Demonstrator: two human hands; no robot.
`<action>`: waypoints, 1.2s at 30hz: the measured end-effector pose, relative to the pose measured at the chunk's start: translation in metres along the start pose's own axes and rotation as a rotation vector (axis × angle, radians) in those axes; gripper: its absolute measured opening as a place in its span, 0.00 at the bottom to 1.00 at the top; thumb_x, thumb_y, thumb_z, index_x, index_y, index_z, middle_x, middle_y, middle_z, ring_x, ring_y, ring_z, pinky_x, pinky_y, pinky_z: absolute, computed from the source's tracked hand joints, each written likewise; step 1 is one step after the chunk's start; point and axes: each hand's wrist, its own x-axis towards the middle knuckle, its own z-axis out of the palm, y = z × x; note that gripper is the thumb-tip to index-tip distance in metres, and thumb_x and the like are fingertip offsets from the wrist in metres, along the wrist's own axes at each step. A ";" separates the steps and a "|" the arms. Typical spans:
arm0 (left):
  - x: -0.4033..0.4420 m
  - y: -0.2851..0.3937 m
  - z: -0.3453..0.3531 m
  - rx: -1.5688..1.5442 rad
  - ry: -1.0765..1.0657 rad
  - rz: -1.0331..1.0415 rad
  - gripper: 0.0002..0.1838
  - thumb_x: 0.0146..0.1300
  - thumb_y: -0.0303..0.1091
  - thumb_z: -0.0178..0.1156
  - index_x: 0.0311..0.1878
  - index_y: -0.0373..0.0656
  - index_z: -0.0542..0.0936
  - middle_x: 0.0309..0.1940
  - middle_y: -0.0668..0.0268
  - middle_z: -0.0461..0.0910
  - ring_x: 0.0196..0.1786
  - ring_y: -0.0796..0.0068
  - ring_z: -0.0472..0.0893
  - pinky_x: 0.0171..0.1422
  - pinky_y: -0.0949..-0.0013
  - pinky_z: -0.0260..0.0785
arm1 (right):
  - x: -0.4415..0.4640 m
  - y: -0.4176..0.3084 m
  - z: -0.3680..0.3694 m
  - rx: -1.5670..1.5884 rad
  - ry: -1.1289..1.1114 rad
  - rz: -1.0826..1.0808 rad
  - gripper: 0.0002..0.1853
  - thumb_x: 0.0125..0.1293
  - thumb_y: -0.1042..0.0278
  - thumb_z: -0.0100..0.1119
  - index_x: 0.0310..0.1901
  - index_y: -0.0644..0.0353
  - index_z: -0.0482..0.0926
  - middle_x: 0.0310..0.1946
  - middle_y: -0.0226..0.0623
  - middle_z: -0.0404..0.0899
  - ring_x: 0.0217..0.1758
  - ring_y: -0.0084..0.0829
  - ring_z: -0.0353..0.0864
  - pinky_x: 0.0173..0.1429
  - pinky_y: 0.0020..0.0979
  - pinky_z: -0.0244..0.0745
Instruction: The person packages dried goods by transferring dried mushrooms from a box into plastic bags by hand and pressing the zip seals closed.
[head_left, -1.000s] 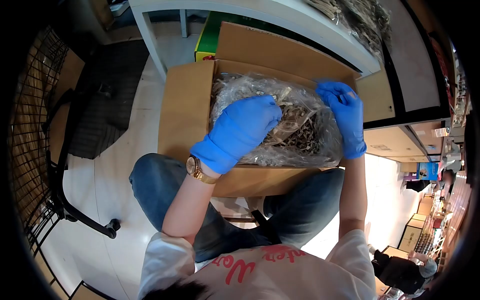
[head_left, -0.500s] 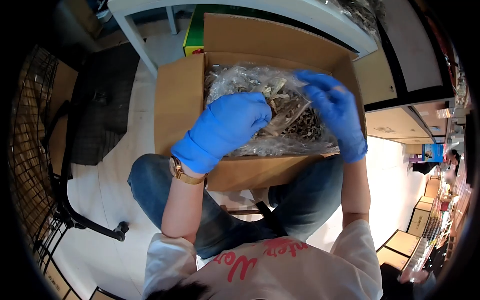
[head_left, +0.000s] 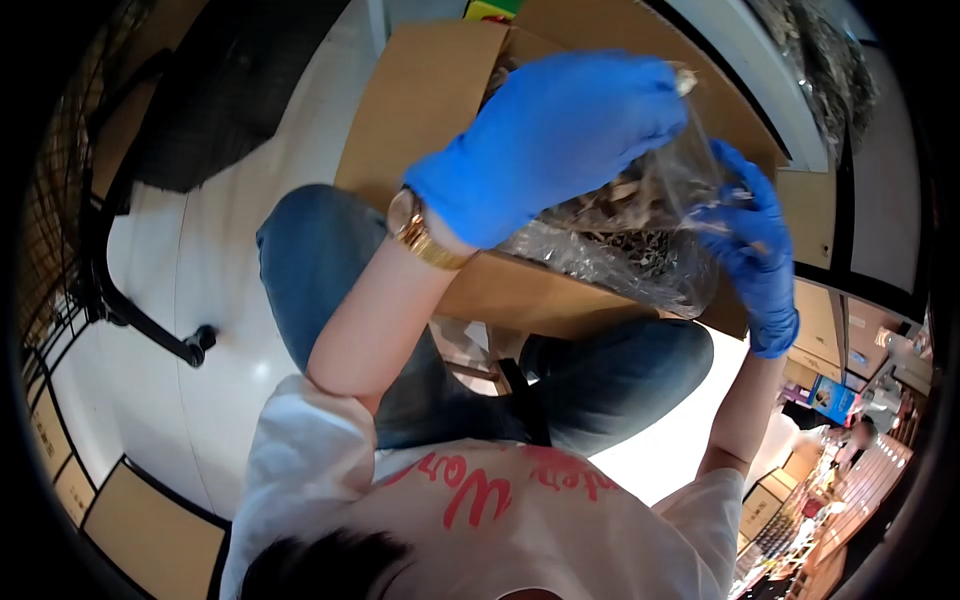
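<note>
My left hand (head_left: 570,130), in a blue glove, is closed on the gathered top of a small clear bag (head_left: 650,190) holding brown dried pieces. That bag is raised over the open cardboard box (head_left: 415,95). My right hand (head_left: 750,235), also gloved in blue, is at the bag's right side with fingers apart, some of them behind or against the plastic. Beneath lies a large clear plastic liner (head_left: 570,262) with dark dried shreds (head_left: 645,250) inside the box.
The box rests between my knees. A white table edge (head_left: 740,70) and a bag of dried goods (head_left: 825,80) are at the upper right. A black chair base (head_left: 150,320) stands left. Another person (head_left: 855,440) is far right.
My left hand has risen with the small bag, moving up and right. My right hand has moved right and lower, its fingers spread. The view has turned, so the box appears tilted.
</note>
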 end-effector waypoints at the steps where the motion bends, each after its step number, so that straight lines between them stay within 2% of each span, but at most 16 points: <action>1: 0.003 0.002 0.001 -0.041 0.048 0.005 0.10 0.63 0.36 0.60 0.46 0.50 0.82 0.40 0.67 0.80 0.40 0.63 0.80 0.43 0.67 0.74 | -0.003 -0.005 -0.007 0.010 -0.020 -0.002 0.14 0.52 0.73 0.68 0.43 0.61 0.85 0.62 0.47 0.71 0.59 0.37 0.75 0.59 0.33 0.73; 3: 0.014 -0.004 -0.011 -0.067 0.114 0.010 0.13 0.64 0.38 0.59 0.51 0.50 0.80 0.43 0.66 0.80 0.43 0.62 0.80 0.46 0.66 0.74 | -0.002 -0.024 -0.030 0.040 0.356 0.069 0.11 0.56 0.78 0.64 0.42 0.60 0.85 0.60 0.46 0.73 0.55 0.34 0.77 0.53 0.28 0.77; 5: 0.021 -0.009 -0.026 -0.087 0.282 0.060 0.19 0.62 0.29 0.58 0.57 0.46 0.74 0.51 0.55 0.74 0.50 0.55 0.77 0.54 0.63 0.71 | -0.012 -0.011 -0.044 -0.085 0.529 0.000 0.09 0.58 0.79 0.63 0.40 0.60 0.85 0.57 0.44 0.75 0.50 0.31 0.79 0.48 0.23 0.77; 6: 0.021 -0.010 -0.030 -0.097 0.334 0.081 0.21 0.61 0.27 0.57 0.59 0.45 0.73 0.53 0.52 0.73 0.52 0.53 0.76 0.55 0.63 0.70 | -0.006 -0.006 -0.045 -0.240 0.350 -0.130 0.07 0.58 0.80 0.63 0.39 0.62 0.84 0.54 0.43 0.77 0.45 0.28 0.80 0.47 0.23 0.78; 7: 0.021 -0.012 -0.034 -0.106 0.385 0.102 0.23 0.60 0.24 0.57 0.61 0.44 0.71 0.55 0.49 0.71 0.54 0.51 0.75 0.57 0.62 0.69 | -0.011 -0.001 -0.043 -0.153 0.258 0.131 0.07 0.58 0.80 0.64 0.39 0.63 0.84 0.53 0.42 0.77 0.46 0.26 0.79 0.45 0.22 0.79; 10: 0.012 -0.013 -0.039 -0.110 0.243 -0.158 0.20 0.59 0.23 0.57 0.56 0.40 0.73 0.53 0.52 0.72 0.50 0.52 0.77 0.53 0.62 0.70 | -0.016 0.021 -0.051 -0.149 0.204 0.057 0.08 0.58 0.81 0.65 0.40 0.62 0.84 0.52 0.41 0.77 0.47 0.24 0.78 0.42 0.20 0.78; 14: 0.001 -0.015 -0.028 -0.081 0.071 -0.275 0.17 0.57 0.27 0.59 0.51 0.36 0.75 0.49 0.51 0.75 0.49 0.51 0.77 0.53 0.59 0.70 | -0.034 0.028 -0.057 -0.151 0.268 0.061 0.10 0.58 0.82 0.64 0.42 0.61 0.83 0.52 0.41 0.77 0.49 0.26 0.78 0.42 0.19 0.78; 16: -0.022 -0.035 0.010 0.057 0.022 -0.246 0.22 0.66 0.42 0.58 0.61 0.46 0.73 0.50 0.59 0.79 0.51 0.58 0.79 0.55 0.62 0.72 | -0.040 0.020 -0.064 -0.206 0.282 0.012 0.10 0.59 0.82 0.63 0.43 0.62 0.83 0.52 0.41 0.77 0.50 0.27 0.78 0.43 0.20 0.79; 17: -0.027 -0.034 0.021 0.053 0.026 -0.252 0.22 0.66 0.42 0.58 0.61 0.46 0.73 0.50 0.59 0.79 0.51 0.58 0.79 0.55 0.62 0.72 | -0.043 0.012 -0.066 -0.163 0.388 0.078 0.11 0.59 0.82 0.63 0.44 0.63 0.83 0.53 0.40 0.77 0.51 0.27 0.77 0.45 0.20 0.78; 20: -0.028 -0.026 0.053 -0.321 -0.207 -0.386 0.31 0.64 0.47 0.60 0.67 0.43 0.65 0.55 0.54 0.76 0.57 0.55 0.77 0.61 0.59 0.69 | -0.051 0.007 -0.068 -0.100 0.511 0.172 0.11 0.59 0.81 0.62 0.44 0.64 0.83 0.53 0.39 0.76 0.51 0.27 0.77 0.50 0.21 0.77; 23: -0.030 -0.013 0.069 -0.471 -0.169 -0.357 0.27 0.62 0.45 0.63 0.60 0.41 0.72 0.49 0.57 0.79 0.51 0.59 0.79 0.57 0.62 0.70 | -0.057 0.003 -0.064 0.023 0.529 0.232 0.11 0.59 0.80 0.63 0.45 0.63 0.84 0.52 0.36 0.76 0.51 0.25 0.77 0.52 0.23 0.76; 25: -0.023 -0.005 0.057 -0.580 -0.486 -0.573 0.18 0.61 0.41 0.64 0.48 0.38 0.78 0.39 0.60 0.81 0.44 0.65 0.80 0.54 0.66 0.70 | -0.066 0.004 -0.061 -0.049 0.563 0.293 0.12 0.60 0.79 0.63 0.47 0.64 0.83 0.52 0.35 0.75 0.48 0.24 0.77 0.48 0.21 0.76; 26: -0.026 -0.006 0.062 -0.701 -0.421 -0.586 0.10 0.58 0.34 0.66 0.37 0.37 0.80 0.32 0.65 0.81 0.38 0.74 0.78 0.50 0.70 0.70 | -0.078 0.012 -0.060 0.023 0.619 0.422 0.11 0.61 0.78 0.62 0.47 0.64 0.82 0.49 0.34 0.78 0.45 0.22 0.77 0.47 0.22 0.73; 30: -0.030 -0.008 0.071 -1.033 -0.233 -0.650 0.08 0.56 0.26 0.67 0.39 0.38 0.82 0.33 0.68 0.81 0.38 0.81 0.79 0.48 0.76 0.72 | -0.099 0.022 -0.056 0.087 0.645 0.542 0.07 0.63 0.75 0.60 0.42 0.61 0.84 0.36 0.30 0.82 0.37 0.20 0.75 0.47 0.21 0.67; 33: -0.027 0.001 0.075 -1.040 -0.224 -0.643 0.08 0.57 0.26 0.66 0.39 0.38 0.82 0.33 0.68 0.81 0.39 0.81 0.79 0.49 0.76 0.72 | -0.122 0.042 -0.060 0.104 0.724 0.582 0.06 0.63 0.75 0.60 0.40 0.61 0.84 0.36 0.30 0.82 0.36 0.19 0.74 0.45 0.20 0.66; 36: -0.031 -0.005 0.085 -0.890 -0.215 -0.626 0.07 0.59 0.28 0.66 0.40 0.39 0.82 0.34 0.68 0.82 0.40 0.78 0.80 0.50 0.75 0.72 | -0.125 0.020 -0.052 -0.045 0.665 0.497 0.09 0.61 0.79 0.59 0.42 0.65 0.84 0.41 0.35 0.81 0.42 0.25 0.77 0.54 0.25 0.71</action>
